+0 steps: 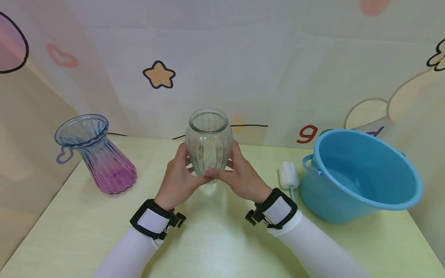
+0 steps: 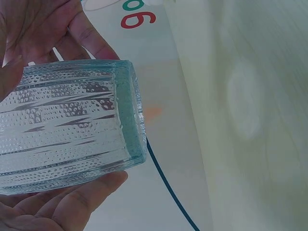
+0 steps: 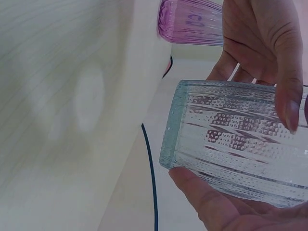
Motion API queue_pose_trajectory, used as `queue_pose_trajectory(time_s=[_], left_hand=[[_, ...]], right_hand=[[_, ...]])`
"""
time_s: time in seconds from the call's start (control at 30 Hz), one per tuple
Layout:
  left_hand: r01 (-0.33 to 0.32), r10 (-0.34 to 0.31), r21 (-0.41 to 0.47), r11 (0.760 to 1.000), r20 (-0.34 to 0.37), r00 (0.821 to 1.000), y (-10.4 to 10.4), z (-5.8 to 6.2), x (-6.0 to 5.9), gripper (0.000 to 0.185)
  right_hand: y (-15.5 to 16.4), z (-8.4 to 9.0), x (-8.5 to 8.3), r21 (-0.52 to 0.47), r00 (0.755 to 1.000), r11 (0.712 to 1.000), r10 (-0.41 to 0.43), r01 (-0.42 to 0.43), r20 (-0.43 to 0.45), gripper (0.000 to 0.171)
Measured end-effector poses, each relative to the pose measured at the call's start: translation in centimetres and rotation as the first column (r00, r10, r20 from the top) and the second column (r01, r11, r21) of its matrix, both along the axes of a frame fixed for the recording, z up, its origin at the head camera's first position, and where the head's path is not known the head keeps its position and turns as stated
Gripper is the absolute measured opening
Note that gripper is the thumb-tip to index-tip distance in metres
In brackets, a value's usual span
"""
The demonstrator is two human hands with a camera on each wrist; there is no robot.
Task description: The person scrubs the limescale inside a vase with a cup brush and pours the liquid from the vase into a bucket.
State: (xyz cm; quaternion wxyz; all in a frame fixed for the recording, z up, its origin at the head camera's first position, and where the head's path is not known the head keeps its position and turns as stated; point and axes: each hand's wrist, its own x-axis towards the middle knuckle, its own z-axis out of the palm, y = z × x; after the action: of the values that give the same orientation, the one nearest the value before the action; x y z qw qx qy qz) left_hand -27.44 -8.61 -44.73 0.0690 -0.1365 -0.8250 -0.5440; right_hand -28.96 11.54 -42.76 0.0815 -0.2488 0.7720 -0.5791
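Observation:
A clear ribbed glass vase (image 1: pixel 209 148) with a dotted texture and a thick rim is held upright in front of me, between both hands. My left hand (image 1: pixel 176 178) grips its left side, fingers round the back and thumb across the front. On the right side my right hand (image 1: pixel 246 177) holds it the same way, and the two thumbs meet low on the front. Both wrist views show the vase's thick base (image 2: pixel 127 113) raised off the table.
To the left stands a blue-to-pink glass vase (image 1: pixel 101 154) with a flared rim. A large light-blue bucket (image 1: pixel 333 204) stands at the right, with a white sponge brush (image 1: pixel 288 175) beside it. Behind the table (image 1: pixel 215 247) hangs a patterned wall cloth (image 1: pixel 222 69).

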Motion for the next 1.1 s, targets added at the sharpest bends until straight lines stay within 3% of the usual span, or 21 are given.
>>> queue_pose_trajectory(time_s=[1.1], left_hand=[[-0.132,0.133,0.046,0.99,-0.017,0.991,-2.2,-0.2,-1.1,0.096]], right_hand=[[-3.6,-0.1,-2.6,0.055,0.999,0.998,0.043,-0.044,0.023,0.096]])
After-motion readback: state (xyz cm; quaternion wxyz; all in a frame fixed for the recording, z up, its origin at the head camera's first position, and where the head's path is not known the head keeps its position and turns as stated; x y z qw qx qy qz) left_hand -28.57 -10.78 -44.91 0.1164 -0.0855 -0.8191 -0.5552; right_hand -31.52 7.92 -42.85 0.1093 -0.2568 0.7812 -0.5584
